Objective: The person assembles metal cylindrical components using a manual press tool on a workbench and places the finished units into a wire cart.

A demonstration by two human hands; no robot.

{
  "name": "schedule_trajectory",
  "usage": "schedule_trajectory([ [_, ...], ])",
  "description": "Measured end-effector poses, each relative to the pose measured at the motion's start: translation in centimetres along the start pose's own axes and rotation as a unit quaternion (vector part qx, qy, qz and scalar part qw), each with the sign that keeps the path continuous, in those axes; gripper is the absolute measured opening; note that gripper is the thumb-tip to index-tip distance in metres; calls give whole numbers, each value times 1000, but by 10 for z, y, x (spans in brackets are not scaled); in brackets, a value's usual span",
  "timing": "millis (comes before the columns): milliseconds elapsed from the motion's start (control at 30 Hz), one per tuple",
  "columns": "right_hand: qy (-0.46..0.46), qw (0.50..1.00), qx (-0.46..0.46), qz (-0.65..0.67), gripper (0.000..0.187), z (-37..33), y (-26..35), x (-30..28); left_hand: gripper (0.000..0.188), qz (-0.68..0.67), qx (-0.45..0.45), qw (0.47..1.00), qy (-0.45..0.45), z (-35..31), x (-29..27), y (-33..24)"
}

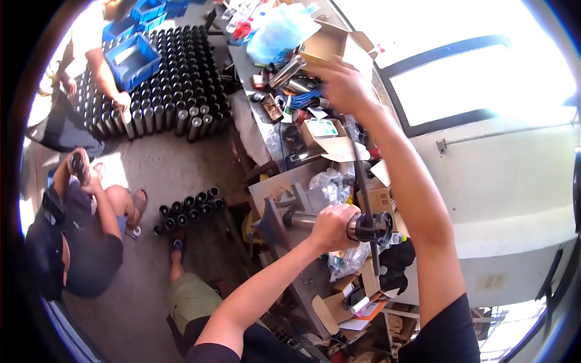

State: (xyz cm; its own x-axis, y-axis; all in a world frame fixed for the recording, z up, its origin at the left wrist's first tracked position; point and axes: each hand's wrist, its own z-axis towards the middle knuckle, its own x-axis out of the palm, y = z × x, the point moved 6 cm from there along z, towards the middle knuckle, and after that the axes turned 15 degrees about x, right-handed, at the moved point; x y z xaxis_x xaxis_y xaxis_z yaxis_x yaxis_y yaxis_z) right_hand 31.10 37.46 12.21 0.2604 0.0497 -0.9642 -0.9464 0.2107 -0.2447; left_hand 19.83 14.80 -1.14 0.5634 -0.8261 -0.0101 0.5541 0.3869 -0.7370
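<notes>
My left hand (334, 228) is wrapped round a shiny metal cylinder (301, 219). The cylinder lies across the bench, its far-left end against a dark metal fixture (273, 222). A black ring-shaped end piece (380, 228) sits at its right end. Across that end runs a long dark bar (361, 175). My right hand (344, 85) is raised over the far part of the bench and smeared by motion. Close to its fingertips is another shiny metal cylinder (287, 72); whether the fingers touch it I cannot tell.
Cartons (321, 134), plastic bags (281, 33) and blue cable (304, 99) clutter the bench. Black tubes stand in rows (181, 78) on the floor under a blue crate (134, 62); several more tubes (193, 213) stand nearer. At left, one person sits holding a dark cylinder (77, 163); another reaches toward the rows.
</notes>
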Motion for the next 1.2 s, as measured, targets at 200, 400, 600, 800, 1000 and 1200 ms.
schedule_trajectory([
  [200, 315, 894, 259, -187, 29, -394, -358, 137, 52, -24, -35, 998, -45, -1, 4, 7],
  [400, 2, 851, 494, 177, 34, -589, -66, 93, 60, 105, -15, 991, -87, 9, -11, 42],
  [600, -5, 847, 391, 362, 71, -550, 177, -46, 59, 75, -34, 992, -93, 13, 6, 35],
  [800, -6, 893, 278, 352, 36, -460, 177, -28, 57, -60, -78, 992, -73, 30, -18, 61],
  [1000, 41, 999, -16, 22, 22, -331, 202, -100, 61, 3, -130, 991, -16, 22, -23, 64],
  [1200, -6, 953, -289, 90, 51, -67, 224, -30, 46, -4, -51, 997, -64, 24, -22, 64],
])
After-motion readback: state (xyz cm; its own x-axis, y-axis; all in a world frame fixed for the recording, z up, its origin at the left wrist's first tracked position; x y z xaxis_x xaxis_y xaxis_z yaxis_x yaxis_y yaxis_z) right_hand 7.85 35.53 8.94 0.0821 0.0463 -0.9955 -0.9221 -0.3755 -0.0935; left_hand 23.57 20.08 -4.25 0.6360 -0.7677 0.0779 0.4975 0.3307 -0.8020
